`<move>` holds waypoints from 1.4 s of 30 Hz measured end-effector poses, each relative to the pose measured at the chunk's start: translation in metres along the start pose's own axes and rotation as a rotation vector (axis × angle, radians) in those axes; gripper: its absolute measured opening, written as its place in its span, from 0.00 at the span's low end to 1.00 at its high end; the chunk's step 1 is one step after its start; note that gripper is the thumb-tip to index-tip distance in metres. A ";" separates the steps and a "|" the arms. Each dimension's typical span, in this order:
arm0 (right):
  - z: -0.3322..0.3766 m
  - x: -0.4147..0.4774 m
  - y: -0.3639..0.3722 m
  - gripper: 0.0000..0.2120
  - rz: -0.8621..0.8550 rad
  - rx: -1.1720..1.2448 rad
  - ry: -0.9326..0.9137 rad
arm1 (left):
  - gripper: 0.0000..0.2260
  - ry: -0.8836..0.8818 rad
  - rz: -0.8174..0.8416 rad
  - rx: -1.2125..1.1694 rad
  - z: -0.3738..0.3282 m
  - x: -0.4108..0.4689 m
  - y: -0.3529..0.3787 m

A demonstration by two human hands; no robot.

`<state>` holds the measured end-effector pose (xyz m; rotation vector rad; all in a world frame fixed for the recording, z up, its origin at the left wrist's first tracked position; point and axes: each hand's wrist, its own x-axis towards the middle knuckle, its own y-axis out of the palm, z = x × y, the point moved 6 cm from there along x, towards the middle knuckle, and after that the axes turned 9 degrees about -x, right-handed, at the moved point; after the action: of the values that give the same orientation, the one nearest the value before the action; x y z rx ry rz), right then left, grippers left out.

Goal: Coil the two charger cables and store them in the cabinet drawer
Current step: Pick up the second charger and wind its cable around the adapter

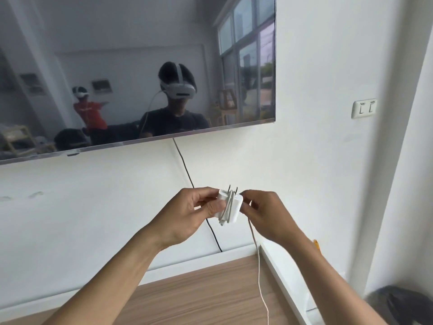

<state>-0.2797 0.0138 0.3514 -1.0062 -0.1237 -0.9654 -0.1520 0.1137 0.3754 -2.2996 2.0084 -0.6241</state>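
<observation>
Left hand (187,213) clamps the white charger brick (230,207) mid-air in front of the wall, prongs up, several cable turns wrapped around it. Right hand (267,215) pinches the white cable (259,261) beside the brick; the slack hangs toward the wood surface (199,299).

1. Charger block (230,208): white, w/ white cable (259,273) wound on it.
2. Wall (316,66): white.
3. Thin cord (185,167) on wall: black.
4. Floor (199,299): light brown wood grain.
5. Socket plate (364,108): white.
</observation>
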 end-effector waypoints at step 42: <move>0.114 0.013 0.008 0.07 -0.085 -0.136 -0.178 | 0.09 -0.005 -0.522 0.032 0.000 -0.027 -0.074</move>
<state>-0.2290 0.0939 0.4167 -1.2205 -0.2530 -0.9703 -0.0847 0.1521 0.3887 -2.8097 1.3712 -0.6551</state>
